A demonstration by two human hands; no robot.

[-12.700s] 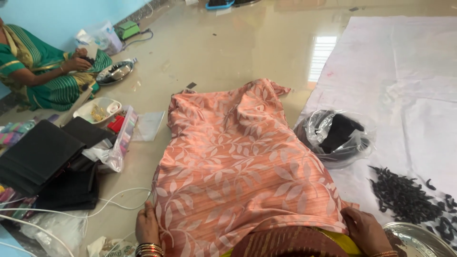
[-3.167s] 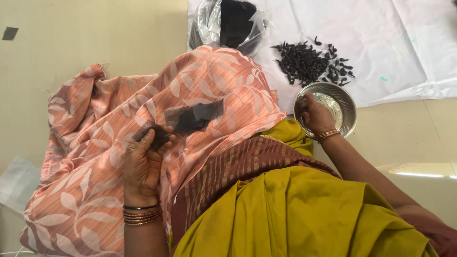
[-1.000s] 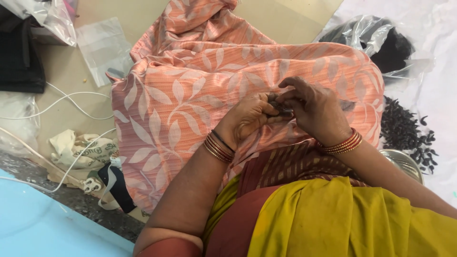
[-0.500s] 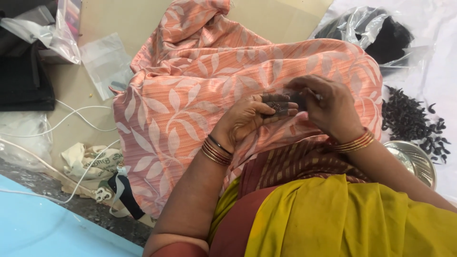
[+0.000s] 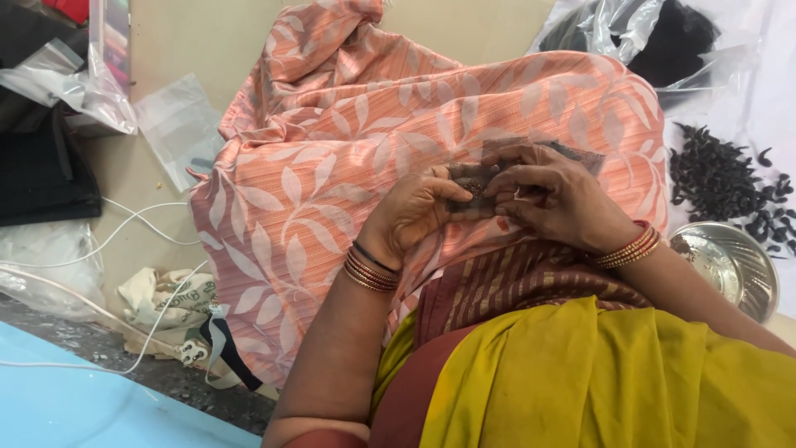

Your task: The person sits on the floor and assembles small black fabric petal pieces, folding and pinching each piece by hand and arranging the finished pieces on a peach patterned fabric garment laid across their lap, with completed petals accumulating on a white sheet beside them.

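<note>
A peach cloth with a pale leaf pattern [image 5: 332, 166] lies draped over my lap and the floor. Above it, my left hand [image 5: 414, 211] and my right hand [image 5: 551, 195] meet, both pinching a small dark sheer piece of net fabric [image 5: 497, 158] with a tiny dark bit between the fingertips. Bangles ring both wrists. A yellow and maroon garment [image 5: 597, 373] fills the lower right.
A heap of small black pieces [image 5: 721, 178] lies on white sheeting at the right, beside a steel bowl [image 5: 734, 265]. A clear plastic bag of black material [image 5: 663, 33] sits at the top right. Plastic bags [image 5: 83, 83], white cables [image 5: 133, 224] and a dark case [image 5: 41, 174] lie at the left.
Both hands stay joined on the dark net piece over the cloth. The view has shifted slightly, and the fingers have worked a little along the piece.
</note>
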